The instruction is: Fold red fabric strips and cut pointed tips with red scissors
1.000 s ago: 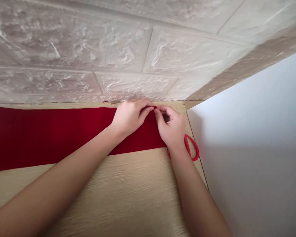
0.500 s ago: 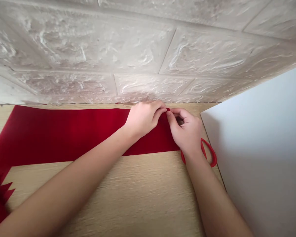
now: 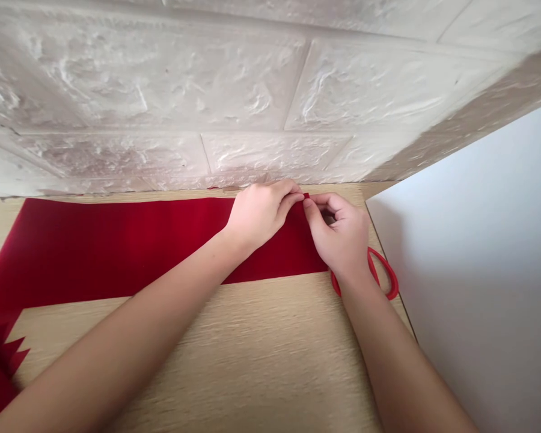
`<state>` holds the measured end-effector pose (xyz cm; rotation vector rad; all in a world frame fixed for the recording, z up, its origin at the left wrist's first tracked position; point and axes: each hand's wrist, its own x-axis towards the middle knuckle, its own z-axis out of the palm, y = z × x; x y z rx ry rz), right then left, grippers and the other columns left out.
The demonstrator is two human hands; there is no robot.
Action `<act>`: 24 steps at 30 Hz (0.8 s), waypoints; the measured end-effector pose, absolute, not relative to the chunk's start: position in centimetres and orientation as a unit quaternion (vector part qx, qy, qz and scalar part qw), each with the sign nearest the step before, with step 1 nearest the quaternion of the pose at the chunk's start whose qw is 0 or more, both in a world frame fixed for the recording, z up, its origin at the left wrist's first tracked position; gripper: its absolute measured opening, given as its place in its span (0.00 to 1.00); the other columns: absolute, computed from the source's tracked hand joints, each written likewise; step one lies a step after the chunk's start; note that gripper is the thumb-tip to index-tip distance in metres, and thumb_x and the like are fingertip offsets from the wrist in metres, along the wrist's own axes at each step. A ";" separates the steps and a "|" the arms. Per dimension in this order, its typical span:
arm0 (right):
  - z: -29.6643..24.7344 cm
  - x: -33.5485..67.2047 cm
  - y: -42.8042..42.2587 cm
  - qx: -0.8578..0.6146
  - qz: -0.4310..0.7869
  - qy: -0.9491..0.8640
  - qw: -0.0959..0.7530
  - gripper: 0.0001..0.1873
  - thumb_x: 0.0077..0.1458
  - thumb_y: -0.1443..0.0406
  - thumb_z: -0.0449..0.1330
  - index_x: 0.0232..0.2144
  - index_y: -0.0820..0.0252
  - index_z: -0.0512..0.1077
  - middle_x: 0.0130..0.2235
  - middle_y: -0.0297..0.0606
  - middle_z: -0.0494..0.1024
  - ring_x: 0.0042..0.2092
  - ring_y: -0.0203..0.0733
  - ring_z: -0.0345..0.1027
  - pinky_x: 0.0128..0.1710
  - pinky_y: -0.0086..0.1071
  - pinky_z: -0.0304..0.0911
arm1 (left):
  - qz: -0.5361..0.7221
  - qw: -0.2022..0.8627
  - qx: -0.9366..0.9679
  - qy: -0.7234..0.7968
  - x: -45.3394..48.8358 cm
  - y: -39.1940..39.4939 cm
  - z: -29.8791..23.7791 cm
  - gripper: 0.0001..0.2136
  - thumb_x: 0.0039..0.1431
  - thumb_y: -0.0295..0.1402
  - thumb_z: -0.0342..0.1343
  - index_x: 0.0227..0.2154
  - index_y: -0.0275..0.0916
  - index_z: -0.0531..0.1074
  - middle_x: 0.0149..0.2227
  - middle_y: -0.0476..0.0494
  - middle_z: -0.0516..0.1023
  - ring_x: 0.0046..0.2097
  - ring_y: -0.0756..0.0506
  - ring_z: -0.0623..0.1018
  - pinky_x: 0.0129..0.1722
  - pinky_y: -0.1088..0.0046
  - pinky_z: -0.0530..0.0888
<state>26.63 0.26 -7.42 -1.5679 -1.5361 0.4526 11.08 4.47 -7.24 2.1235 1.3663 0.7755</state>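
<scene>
A long strip of red paper (image 3: pixel 117 246) lies flat on the wooden table (image 3: pixel 252 355), along the wall. My left hand (image 3: pixel 261 213) and my right hand (image 3: pixel 340 237) meet at the strip's far right corner. Both pinch the paper's top edge between thumb and fingertips, almost touching each other. Red scissor handles (image 3: pixel 383 273) lie on the table under my right wrist, partly hidden by it.
A white textured brick wall (image 3: pixel 252 96) rises right behind the table. A plain white panel (image 3: pixel 478 270) stands along the table's right edge. At the far left the red paper ends in zigzag cut points (image 3: pixel 9 355).
The view has shifted, so more of the strip's left end and its zigzag points show. Both hands stay pinched on the same corner.
</scene>
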 end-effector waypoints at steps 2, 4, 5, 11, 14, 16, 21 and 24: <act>-7.5 26.7 0.3 -0.632 0.196 -0.609 0.438 0.07 0.61 0.61 0.62 0.32 0.55 0.78 0.32 0.35 0.84 0.31 0.40 0.76 0.34 0.34 0.71 | 0.295 0.242 0.783 0.492 11.1 4.4 -7.3 0.10 0.71 0.36 0.53 0.41 0.40 0.79 0.39 0.46 0.85 0.37 0.44 0.81 0.36 0.67 0.71; -7.5 26.7 0.3 -0.631 0.205 -0.606 0.438 0.08 0.61 0.61 0.62 0.32 0.56 0.78 0.31 0.35 0.84 0.31 0.40 0.76 0.34 0.34 0.71 | 0.304 0.236 0.789 0.480 11.1 4.4 -7.4 0.10 0.71 0.35 0.53 0.41 0.40 0.79 0.39 0.46 0.85 0.35 0.46 0.80 0.34 0.68 0.70; -7.5 26.8 0.3 -0.631 0.209 -0.606 0.438 0.08 0.61 0.61 0.61 0.32 0.56 0.78 0.31 0.35 0.84 0.31 0.40 0.76 0.34 0.34 0.71 | 0.308 0.236 0.791 0.474 11.2 4.4 -7.4 0.09 0.70 0.34 0.53 0.41 0.40 0.79 0.39 0.47 0.85 0.34 0.46 0.79 0.33 0.69 0.69; -7.5 26.9 0.3 -0.624 0.219 -0.608 0.440 0.08 0.62 0.61 0.61 0.33 0.57 0.78 0.32 0.36 0.84 0.31 0.40 0.76 0.33 0.34 0.70 | 0.325 0.252 0.784 0.465 11.2 4.3 -7.4 0.08 0.69 0.34 0.55 0.40 0.40 0.79 0.37 0.48 0.85 0.32 0.48 0.77 0.34 0.70 0.69; -7.5 26.9 0.3 -0.620 0.221 -0.611 0.439 0.08 0.62 0.61 0.60 0.33 0.57 0.77 0.32 0.36 0.84 0.31 0.39 0.76 0.34 0.34 0.70 | 0.325 0.259 0.781 0.467 11.1 4.3 -7.4 0.07 0.69 0.34 0.56 0.39 0.40 0.79 0.36 0.49 0.84 0.32 0.48 0.77 0.34 0.69 0.70; -7.5 26.9 0.3 -0.620 0.218 -0.614 0.437 0.08 0.62 0.62 0.60 0.33 0.57 0.77 0.32 0.35 0.84 0.31 0.39 0.76 0.34 0.35 0.70 | 0.327 0.269 0.776 0.467 11.1 4.4 -7.3 0.07 0.68 0.35 0.56 0.38 0.40 0.79 0.36 0.49 0.85 0.32 0.49 0.77 0.35 0.69 0.70; -7.4 26.9 0.3 -0.620 0.222 -0.614 0.434 0.09 0.63 0.61 0.59 0.34 0.57 0.77 0.32 0.35 0.84 0.32 0.40 0.76 0.34 0.34 0.70 | 0.333 0.277 0.771 0.466 11.1 4.5 -7.4 0.08 0.68 0.35 0.56 0.38 0.41 0.79 0.37 0.48 0.85 0.32 0.48 0.78 0.37 0.68 0.72; -7.4 26.9 0.3 -0.624 0.222 -0.612 0.431 0.09 0.63 0.61 0.59 0.34 0.57 0.77 0.32 0.35 0.84 0.31 0.39 0.76 0.33 0.34 0.69 | 0.331 0.271 0.776 0.463 11.1 4.5 -7.4 0.08 0.68 0.35 0.55 0.39 0.40 0.79 0.36 0.48 0.84 0.33 0.48 0.77 0.37 0.68 0.72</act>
